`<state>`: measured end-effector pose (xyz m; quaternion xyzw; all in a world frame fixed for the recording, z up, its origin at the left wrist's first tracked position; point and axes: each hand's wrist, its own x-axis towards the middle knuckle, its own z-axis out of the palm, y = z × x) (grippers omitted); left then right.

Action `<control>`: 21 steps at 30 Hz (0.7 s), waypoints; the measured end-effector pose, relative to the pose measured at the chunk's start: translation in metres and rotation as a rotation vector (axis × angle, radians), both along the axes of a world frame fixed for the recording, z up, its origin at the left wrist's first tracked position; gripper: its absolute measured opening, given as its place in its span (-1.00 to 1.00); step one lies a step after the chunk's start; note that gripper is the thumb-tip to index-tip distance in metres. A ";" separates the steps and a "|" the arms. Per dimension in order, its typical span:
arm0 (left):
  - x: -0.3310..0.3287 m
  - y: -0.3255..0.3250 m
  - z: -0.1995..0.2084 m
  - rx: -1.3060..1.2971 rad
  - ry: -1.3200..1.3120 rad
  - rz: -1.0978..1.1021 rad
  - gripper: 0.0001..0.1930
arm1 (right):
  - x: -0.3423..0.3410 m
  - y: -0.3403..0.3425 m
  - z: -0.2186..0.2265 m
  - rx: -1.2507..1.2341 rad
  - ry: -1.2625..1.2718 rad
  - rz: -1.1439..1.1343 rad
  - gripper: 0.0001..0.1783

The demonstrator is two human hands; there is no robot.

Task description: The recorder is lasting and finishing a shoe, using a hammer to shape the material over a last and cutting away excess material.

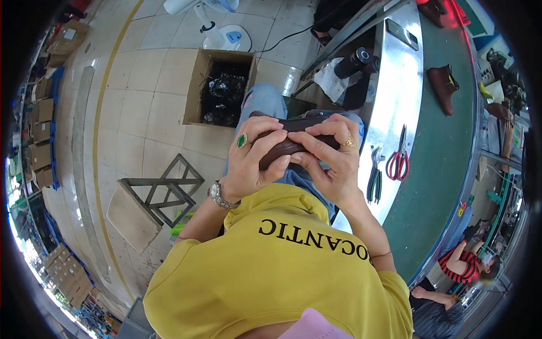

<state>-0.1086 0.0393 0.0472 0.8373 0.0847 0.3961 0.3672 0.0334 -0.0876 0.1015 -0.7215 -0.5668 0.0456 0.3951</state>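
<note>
A dark brown leather shoe (285, 150) is held above my lap, and both hands cover much of it. My left hand (257, 150) grips one side, its fingers bent over the top and the thumb pressed on the near face. On the other side, my right hand (330, 150) closes round the shoe in the same way. The two hands' fingertips almost meet at its middle. Right of my hands, green-handled pliers (375, 176) and red-handled scissors (398, 158) lie on the metal edge of the bench.
A brown ankle boot (444, 89) stands on the green conveyor belt (437, 164). Ahead is an open cardboard box (192, 87) of black material, with a white fan (228, 39) beyond. A folding stool (135, 209) is at the left. Other people (466, 265) sit across the belt.
</note>
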 end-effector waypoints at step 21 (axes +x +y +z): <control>0.010 -0.002 -0.082 0.002 0.580 -0.276 -0.11 | -0.005 -0.092 -0.044 -0.234 1.082 -0.411 -0.40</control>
